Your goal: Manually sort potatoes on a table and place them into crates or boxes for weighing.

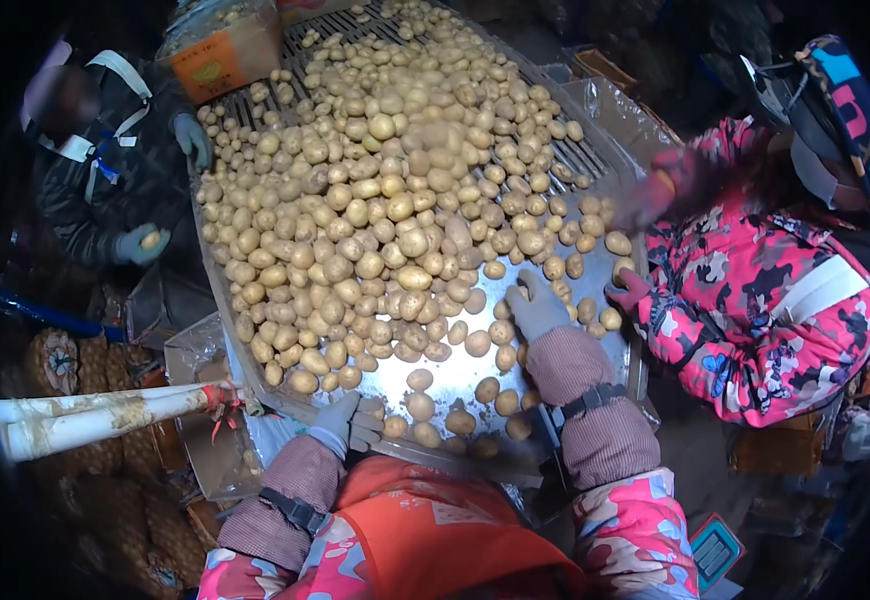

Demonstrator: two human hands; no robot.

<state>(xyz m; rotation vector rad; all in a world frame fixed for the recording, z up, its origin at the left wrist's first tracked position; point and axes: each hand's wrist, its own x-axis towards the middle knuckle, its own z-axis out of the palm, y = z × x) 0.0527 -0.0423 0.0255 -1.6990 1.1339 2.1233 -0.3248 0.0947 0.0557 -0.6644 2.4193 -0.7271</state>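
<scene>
Potatoes (397, 225) lie heaped on a slatted sorting table, thinning out over the smooth metal sheet (446, 382) at its front end. My left hand (346, 421), in a pale grey glove, rests at the front left edge with its fingers extended beside a few potatoes. No potato shows in its grasp, though its palm is hidden. Farther forward, my right hand (538, 304), gloved alike, reaches over the metal sheet between the main heap and loose potatoes at the right. Its fingers are apart, and the underside of the hand is out of sight.
On the left, a person's gloved hand (143, 244) holds a potato. A person in a pink camouflage jacket (765, 322) works at the right; one hand is blurred. An orange cardboard box (225, 64) sits at the table's far left. White pipes (104, 416) jut out near the left corner.
</scene>
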